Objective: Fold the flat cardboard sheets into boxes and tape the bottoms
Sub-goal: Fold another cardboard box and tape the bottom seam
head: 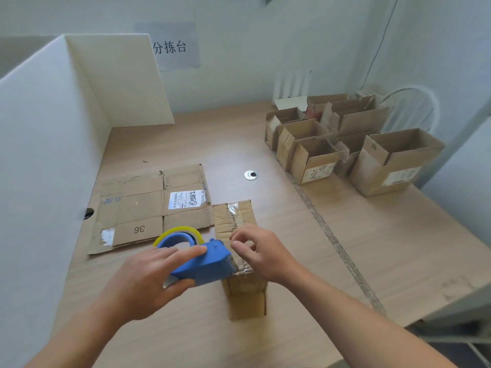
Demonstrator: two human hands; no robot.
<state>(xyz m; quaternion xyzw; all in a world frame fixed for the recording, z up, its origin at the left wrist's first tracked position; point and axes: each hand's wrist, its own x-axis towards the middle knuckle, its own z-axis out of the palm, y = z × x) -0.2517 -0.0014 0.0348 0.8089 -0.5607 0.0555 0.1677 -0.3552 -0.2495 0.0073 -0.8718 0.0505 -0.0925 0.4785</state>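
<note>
A small cardboard box (245,296) stands on the wooden table (398,248) near the front, its closed flaps facing up with clear tape along the seam. My left hand (148,277) grips a blue tape dispenser (204,264) with a yellow-edged roll, its front end pressed against the box's top near edge. My right hand (261,252) rests on the box top beside the dispenser, fingers curled over the flaps. A flat cardboard sheet (148,208) with a white label and "36" lies on the table to the left, behind the dispenser.
Several folded open boxes (345,147) stand grouped at the back right. A white partition (53,144) walls the left side and back left. A round metal grommet (250,175) sits mid-table. A seam (334,243) runs diagonally across the tabletop.
</note>
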